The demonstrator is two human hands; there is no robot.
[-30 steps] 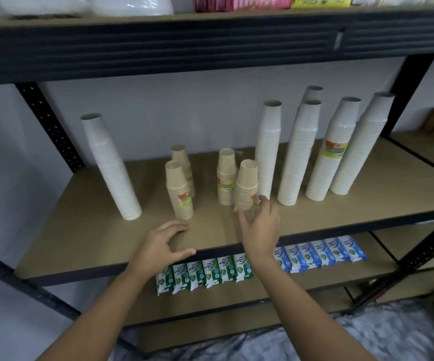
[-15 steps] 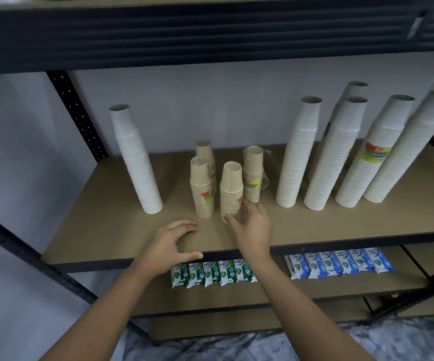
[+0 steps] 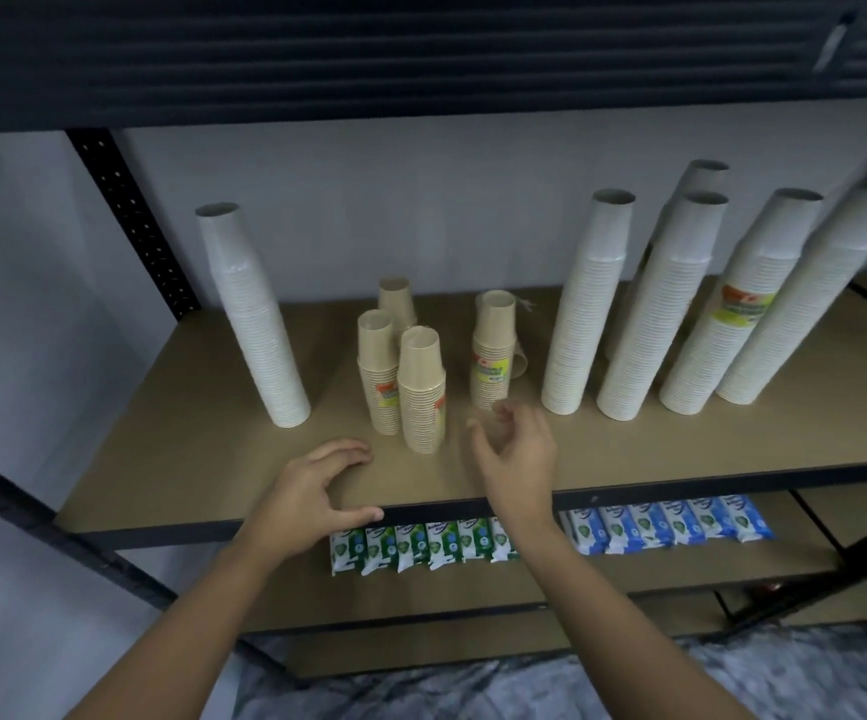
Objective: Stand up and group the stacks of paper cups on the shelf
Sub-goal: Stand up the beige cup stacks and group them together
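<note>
I see my left hand spread, palm down at the smooth shelf edge, gripping nothing. My right hand hovers loosely curled and empty, just before a ribbed brown stack. Three more brown stacks cluster leftward; tall tapered white stacks stand at both sides.
</note>
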